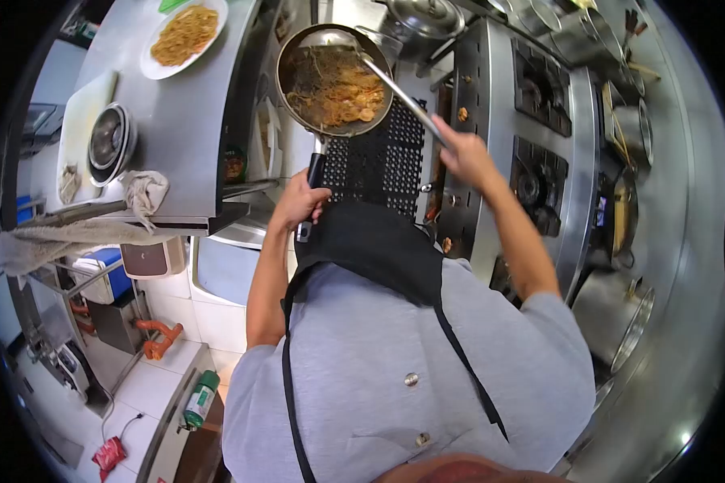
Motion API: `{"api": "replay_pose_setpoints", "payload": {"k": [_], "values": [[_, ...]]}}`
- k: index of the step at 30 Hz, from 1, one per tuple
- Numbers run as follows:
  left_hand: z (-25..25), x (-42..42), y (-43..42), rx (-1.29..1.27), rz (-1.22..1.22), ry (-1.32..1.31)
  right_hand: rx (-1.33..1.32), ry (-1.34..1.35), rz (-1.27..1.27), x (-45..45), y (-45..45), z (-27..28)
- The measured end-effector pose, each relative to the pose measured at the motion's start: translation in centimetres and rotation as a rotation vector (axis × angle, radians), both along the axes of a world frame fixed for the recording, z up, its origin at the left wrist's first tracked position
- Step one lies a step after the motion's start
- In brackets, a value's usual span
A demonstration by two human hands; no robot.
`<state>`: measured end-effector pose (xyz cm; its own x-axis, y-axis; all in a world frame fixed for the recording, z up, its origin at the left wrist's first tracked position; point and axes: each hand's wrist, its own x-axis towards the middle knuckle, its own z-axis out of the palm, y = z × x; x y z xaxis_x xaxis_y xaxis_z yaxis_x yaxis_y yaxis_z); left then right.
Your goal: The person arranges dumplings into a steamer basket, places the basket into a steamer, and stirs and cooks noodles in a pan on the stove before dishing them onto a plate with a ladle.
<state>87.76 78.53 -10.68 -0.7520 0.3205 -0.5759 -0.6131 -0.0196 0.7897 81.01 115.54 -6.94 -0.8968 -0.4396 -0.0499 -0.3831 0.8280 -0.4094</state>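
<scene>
A dark round pan [286, 101] with noodle-like food [342, 97] in it is held over the floor between counter and stove. My left hand [300, 201] is closed around the pan's black handle [316, 169]. In my right hand [467, 153] is the metal handle of a ladle [404, 98], whose round head rests in the pan at its far side. Some of the food lies near the pan's right and lower side. On the counter at the upper left, a white oval plate [155, 68] holds similar food.
A steel counter [181, 137] with nested metal bowls [109, 138], a cutting board [72, 137] and a cloth [147, 193] is at the left. Gas burners [537, 181] and a stove edge run along the right. A lidded pot [424, 20] stands beyond the pan.
</scene>
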Motion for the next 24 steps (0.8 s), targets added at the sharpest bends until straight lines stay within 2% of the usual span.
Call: {"api": "replay_pose_setpoints", "payload": {"k": [3,5,7,8,10,11,12,15,18,20,21,24], "values": [[0.0,0.6,-0.6,-0.04,-0.073,0.02,0.142,0.017,0.066,-4.7,4.0,0.9],[-0.8,0.8,-0.9,-0.053,-0.092,-0.006,0.15,0.065,0.081,-4.2,5.5,1.8],[-1.3,1.1,-0.3,-0.048,-0.098,0.016,0.193,-0.273,-0.053,-1.5,6.7,2.6],[-1.4,1.2,0.4,-0.044,-0.096,0.026,0.168,-0.327,-0.065,0.3,7.8,1.1],[-2.9,1.1,1.3,-0.043,-0.11,-0.004,-0.146,-0.471,-0.137,5.4,8.4,-2.7],[-3.6,1.4,2.1,-0.043,-0.101,-0.016,-0.291,-0.953,-0.474,6.9,4.8,1.1],[-4.1,1.7,3.0,-0.062,-0.094,0.008,-0.485,-1.126,-0.582,8.5,3.2,1.6],[-6.7,2.8,3.8,-0.172,-0.136,0.073,-0.886,-1.374,-0.569,10.6,1.9,0.2],[-6.6,3.6,3.9,-0.308,-0.178,0.093,-1.02,-1.475,-0.6,10.2,1.3,1.2],[-5.2,4.0,3.8,-0.232,-0.123,-0.053,-1.042,-1.483,-0.569,8.9,1.7,1.9],[-4.8,4.2,4.0,-0.244,-0.116,-0.059,-1.052,-1.492,-0.55,8.4,1.7,2.4],[-3.4,4.0,5.5,-0.038,-0.038,-0.093,-1.054,-1.537,-0.508,5.9,1.0,3.8]]}}
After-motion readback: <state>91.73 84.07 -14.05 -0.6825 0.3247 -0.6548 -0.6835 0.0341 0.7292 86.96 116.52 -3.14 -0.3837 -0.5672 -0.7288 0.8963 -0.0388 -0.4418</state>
